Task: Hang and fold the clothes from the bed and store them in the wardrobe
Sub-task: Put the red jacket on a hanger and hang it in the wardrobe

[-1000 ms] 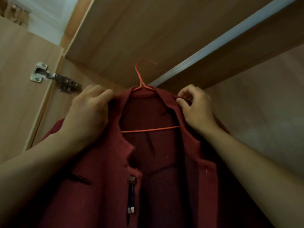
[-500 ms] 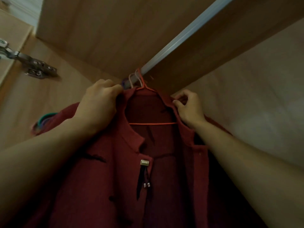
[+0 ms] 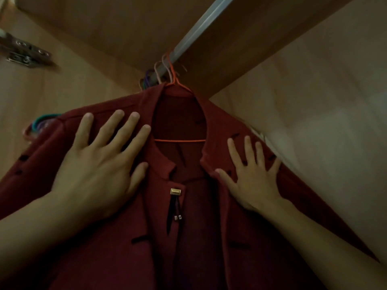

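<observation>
- Both hands have let go of the collar since half a second ago; fingers now spread flat.
- Left hand and right hand press the red jacket at its shoulders.
- Jacket hangs on orange hanger from wardrobe rail; dark red, gold clasp.

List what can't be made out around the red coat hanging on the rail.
Head view only:
- Red coat: hem cut off by the bottom edge.
- Orange hanger: shoulders hidden under the coat's collar.
- Other hangers: what they carry is hidden behind the coat.
- Door hinge: blurred, cut by the left edge.
</observation>
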`<action>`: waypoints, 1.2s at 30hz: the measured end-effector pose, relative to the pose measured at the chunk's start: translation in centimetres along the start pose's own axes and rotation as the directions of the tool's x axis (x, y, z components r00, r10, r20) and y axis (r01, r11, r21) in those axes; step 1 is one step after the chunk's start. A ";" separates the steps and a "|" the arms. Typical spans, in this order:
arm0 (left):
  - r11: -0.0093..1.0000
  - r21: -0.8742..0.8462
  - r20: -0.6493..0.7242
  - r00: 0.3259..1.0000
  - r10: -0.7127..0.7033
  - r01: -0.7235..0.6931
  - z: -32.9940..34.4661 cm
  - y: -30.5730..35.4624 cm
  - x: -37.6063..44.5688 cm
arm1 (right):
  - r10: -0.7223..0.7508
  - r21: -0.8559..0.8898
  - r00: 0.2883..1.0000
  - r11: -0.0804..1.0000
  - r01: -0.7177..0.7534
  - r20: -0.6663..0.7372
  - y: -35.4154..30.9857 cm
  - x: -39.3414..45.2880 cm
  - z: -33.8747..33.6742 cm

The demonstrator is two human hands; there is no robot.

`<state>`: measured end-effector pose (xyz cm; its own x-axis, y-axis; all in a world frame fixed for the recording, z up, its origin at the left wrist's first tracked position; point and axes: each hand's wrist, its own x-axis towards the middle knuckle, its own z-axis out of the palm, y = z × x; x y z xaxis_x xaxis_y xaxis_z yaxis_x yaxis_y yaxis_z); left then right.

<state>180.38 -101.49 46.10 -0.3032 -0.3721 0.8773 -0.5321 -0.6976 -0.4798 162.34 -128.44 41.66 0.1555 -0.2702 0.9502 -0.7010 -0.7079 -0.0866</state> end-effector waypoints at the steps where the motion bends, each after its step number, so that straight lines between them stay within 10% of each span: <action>1: 1.000 0.008 0.025 1.000 -0.005 0.005 0.3 0.3 -0.2 | 0.009 -0.031 0.998 1.000 -0.007 0.054 0.2 -0.9 0.9; 8: 0.997 0.034 0.208 0.976 -0.068 0.063 -1.5 2.2 -1.0 | -0.027 -0.033 0.967 0.999 0.037 0.254 -0.2 -4.5 1.8; 20: 0.965 -0.181 0.412 0.877 0.248 -0.188 -7.3 8.8 -19.0 | -0.056 -0.126 0.863 0.982 0.137 0.502 1.1 -24.4 0.8; 36: 0.858 -0.477 0.508 0.856 0.093 0.190 -13.4 14.2 -22.3 | -0.020 -0.081 0.882 0.995 0.066 0.471 0.6 -29.1 -7.0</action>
<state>168.98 -94.90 19.56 0.0929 -0.6946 0.7134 -0.8912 -0.3775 -0.2514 152.54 -116.39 16.02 0.4787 -0.5317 0.6987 -0.7435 -0.6687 0.0005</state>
